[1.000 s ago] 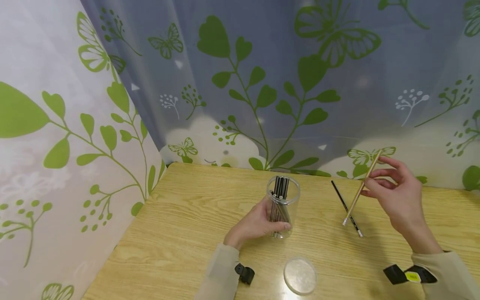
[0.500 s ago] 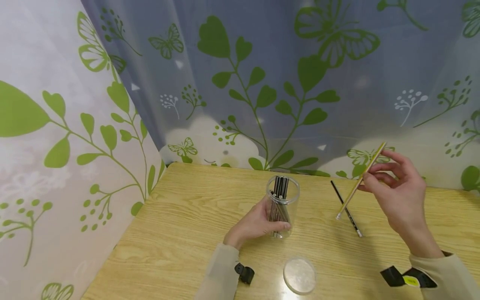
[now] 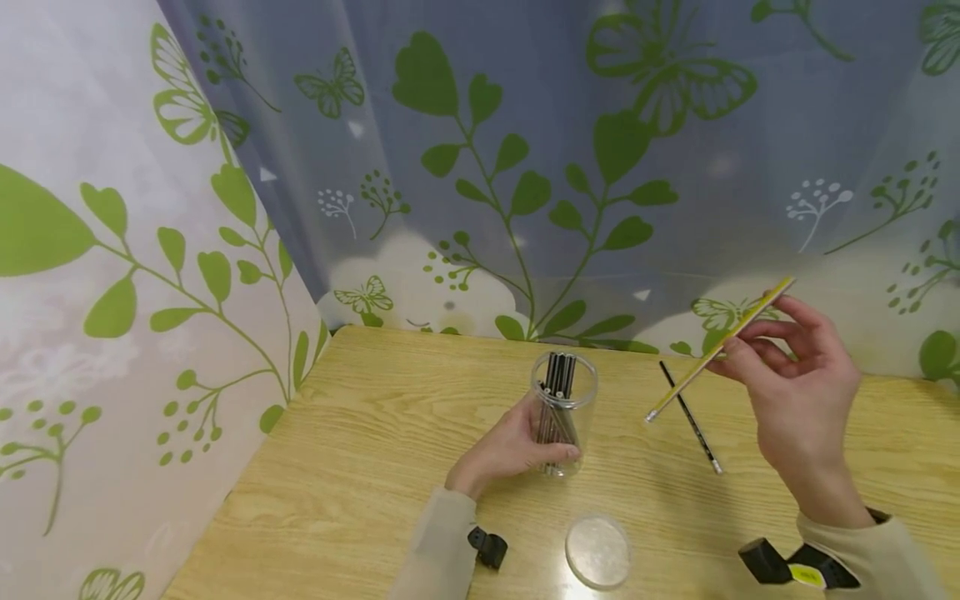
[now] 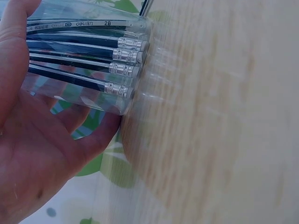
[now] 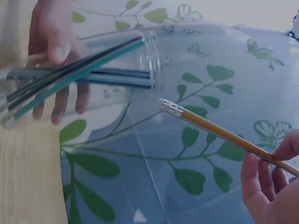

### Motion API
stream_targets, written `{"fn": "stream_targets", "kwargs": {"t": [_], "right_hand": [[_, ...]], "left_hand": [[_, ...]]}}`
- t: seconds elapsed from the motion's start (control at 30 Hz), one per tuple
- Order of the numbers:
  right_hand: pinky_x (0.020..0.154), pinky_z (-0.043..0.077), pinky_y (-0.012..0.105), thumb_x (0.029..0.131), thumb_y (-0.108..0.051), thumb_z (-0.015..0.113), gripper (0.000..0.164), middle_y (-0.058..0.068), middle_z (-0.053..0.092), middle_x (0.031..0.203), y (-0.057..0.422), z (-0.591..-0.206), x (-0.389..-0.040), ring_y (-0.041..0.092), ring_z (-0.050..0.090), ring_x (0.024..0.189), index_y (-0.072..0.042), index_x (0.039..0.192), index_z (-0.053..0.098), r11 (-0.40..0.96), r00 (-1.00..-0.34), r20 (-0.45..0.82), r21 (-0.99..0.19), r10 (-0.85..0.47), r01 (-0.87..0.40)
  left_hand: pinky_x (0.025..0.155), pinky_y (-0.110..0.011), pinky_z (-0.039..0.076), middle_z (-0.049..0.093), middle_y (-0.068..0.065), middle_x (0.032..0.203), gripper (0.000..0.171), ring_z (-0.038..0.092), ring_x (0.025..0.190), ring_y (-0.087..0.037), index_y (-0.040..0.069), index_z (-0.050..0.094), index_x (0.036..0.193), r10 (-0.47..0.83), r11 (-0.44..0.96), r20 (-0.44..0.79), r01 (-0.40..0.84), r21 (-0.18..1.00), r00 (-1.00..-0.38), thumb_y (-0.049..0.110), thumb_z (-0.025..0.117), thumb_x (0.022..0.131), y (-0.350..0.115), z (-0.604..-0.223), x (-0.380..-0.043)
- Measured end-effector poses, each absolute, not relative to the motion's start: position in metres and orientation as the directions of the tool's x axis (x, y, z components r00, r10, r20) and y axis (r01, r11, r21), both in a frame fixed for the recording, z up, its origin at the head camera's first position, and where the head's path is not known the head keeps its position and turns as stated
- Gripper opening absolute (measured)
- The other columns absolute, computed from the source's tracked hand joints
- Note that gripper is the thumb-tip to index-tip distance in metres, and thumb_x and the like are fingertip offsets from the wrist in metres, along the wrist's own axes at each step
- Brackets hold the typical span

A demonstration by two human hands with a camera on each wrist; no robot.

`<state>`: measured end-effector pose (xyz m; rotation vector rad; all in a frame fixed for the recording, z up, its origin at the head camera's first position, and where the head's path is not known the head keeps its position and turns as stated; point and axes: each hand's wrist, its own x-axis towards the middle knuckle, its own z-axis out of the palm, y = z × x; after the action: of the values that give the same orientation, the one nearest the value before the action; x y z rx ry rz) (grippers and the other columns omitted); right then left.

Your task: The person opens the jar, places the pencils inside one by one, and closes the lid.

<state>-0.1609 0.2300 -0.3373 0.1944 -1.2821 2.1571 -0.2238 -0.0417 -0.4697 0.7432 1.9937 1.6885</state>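
Note:
A clear plastic jar (image 3: 587, 417) stands upright on the table, gripped round its side by my left hand (image 3: 506, 446). Several dark pencils (image 4: 84, 46) are inside it, white eraser ends at the bottom. My right hand (image 3: 806, 400) pinches a yellow pencil (image 3: 708, 357) between thumb and fingers, tilted, its eraser end (image 5: 170, 107) pointing down-left toward the jar's mouth but apart from it. Under the yellow pencil, a black pencil (image 3: 697, 433) with an eraser lies on the table between jar and right hand.
A round clear lid (image 3: 598, 552) lies flat on the wood-grain table (image 3: 360, 433), in front of the jar. Behind the table hangs a blue curtain (image 3: 480, 208) printed with leaves and butterflies; a pale patterned one (image 3: 90, 400) borders the left side.
The yellow pencil has tipped from steep to flatter, its eraser end swinging left and up toward the jar. My right hand has turned slightly with it; the left hand and jar stay put.

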Motion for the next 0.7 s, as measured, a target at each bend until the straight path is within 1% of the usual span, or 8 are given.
{"fn": "stream_targets", "kwargs": {"t": [0.07,0.17,0.33,0.4,0.53,0.7], "right_hand": [[0.057,0.062,0.035,0.078,0.038,0.051,0.056,0.015,0.064,0.087,0.225,-0.336,-0.160,0.023,0.068,0.064,0.009,0.126,0.057,-0.374,-0.784,0.440,-0.704,0.437,-0.603],[0.058,0.063,0.036,0.078,0.038,0.051,0.055,0.016,0.063,0.087,0.218,-0.335,-0.160,0.025,0.068,0.065,0.009,0.125,0.056,-0.397,-0.763,0.470,-0.660,0.443,-0.637],[0.058,0.063,0.039,0.077,0.039,0.050,0.055,0.018,0.062,0.085,0.207,-0.330,-0.161,0.026,0.068,0.065,0.011,0.124,0.055,-0.439,-0.732,0.482,-0.590,0.482,-0.678],[0.058,0.063,0.040,0.077,0.039,0.050,0.055,0.018,0.062,0.084,0.204,-0.328,-0.162,0.026,0.068,0.064,0.011,0.124,0.055,-0.444,-0.720,0.488,-0.570,0.493,-0.691],[0.058,0.063,0.040,0.078,0.038,0.050,0.054,0.017,0.061,0.083,0.199,-0.324,-0.164,0.025,0.066,0.063,0.010,0.124,0.056,-0.427,-0.706,0.488,-0.568,0.514,-0.704],[0.058,0.063,0.039,0.079,0.036,0.053,0.052,0.017,0.062,0.082,0.195,-0.321,-0.167,0.026,0.065,0.064,0.009,0.122,0.057,-0.412,-0.695,0.485,-0.569,0.531,-0.712]], "left_hand": [[0.117,-0.043,0.038,0.073,-0.018,0.123,0.082,0.070,0.103,-0.009,0.034,0.033,0.156,0.644,0.116,0.025,0.130,0.985,-0.765,0.016,0.079,0.091,-0.042,-0.470,-0.224],[0.114,-0.040,0.041,0.073,-0.018,0.121,0.081,0.070,0.101,-0.008,0.032,0.034,0.156,0.642,0.124,0.023,0.133,0.983,-0.766,0.015,0.079,0.091,-0.042,-0.469,-0.224],[0.111,-0.036,0.044,0.076,-0.013,0.117,0.079,0.070,0.098,-0.008,0.022,0.036,0.157,0.631,0.153,0.004,0.129,0.980,-0.776,0.016,0.079,0.091,-0.042,-0.469,-0.224],[0.111,-0.036,0.044,0.076,-0.013,0.116,0.079,0.070,0.098,-0.008,0.021,0.036,0.157,0.629,0.158,-0.001,0.127,0.979,-0.777,0.016,0.079,0.091,-0.042,-0.468,-0.224],[0.112,-0.035,0.043,0.074,-0.016,0.119,0.080,0.070,0.099,-0.008,0.021,0.035,0.157,0.634,0.147,0.007,0.129,0.981,-0.773,0.015,0.079,0.091,-0.042,-0.469,-0.224],[0.111,-0.034,0.044,0.073,-0.020,0.121,0.079,0.070,0.098,-0.008,0.026,0.035,0.157,0.648,0.126,0.023,0.136,0.983,-0.761,0.014,0.078,0.091,-0.042,-0.469,-0.224]]}}
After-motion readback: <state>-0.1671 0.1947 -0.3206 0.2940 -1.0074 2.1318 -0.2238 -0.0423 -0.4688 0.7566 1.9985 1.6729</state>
